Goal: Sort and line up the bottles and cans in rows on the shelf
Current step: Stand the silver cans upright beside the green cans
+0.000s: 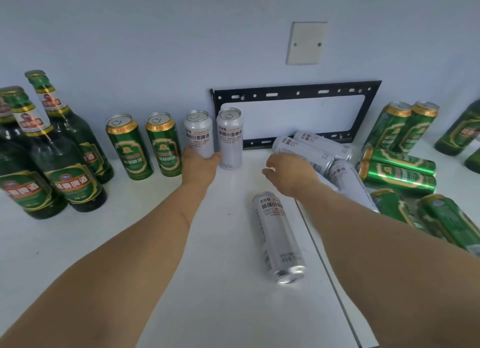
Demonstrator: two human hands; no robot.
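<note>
Left hand [200, 166] grips an upright white can [199, 133]; right hand [291, 175] spread, seemingly touching toppled cans [304, 150].

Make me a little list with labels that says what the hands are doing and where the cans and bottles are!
left hand: grips the left upright white metal can in the back row
right hand: fingers loosely curled, over the lying white cans, holding nothing that I can see
standing row: two upright green cans, then two white ones
lone can: a white can lying on its side near the front
green glass bottles: upright, far left
pile on right: green cans lying down, two upright behind
</note>
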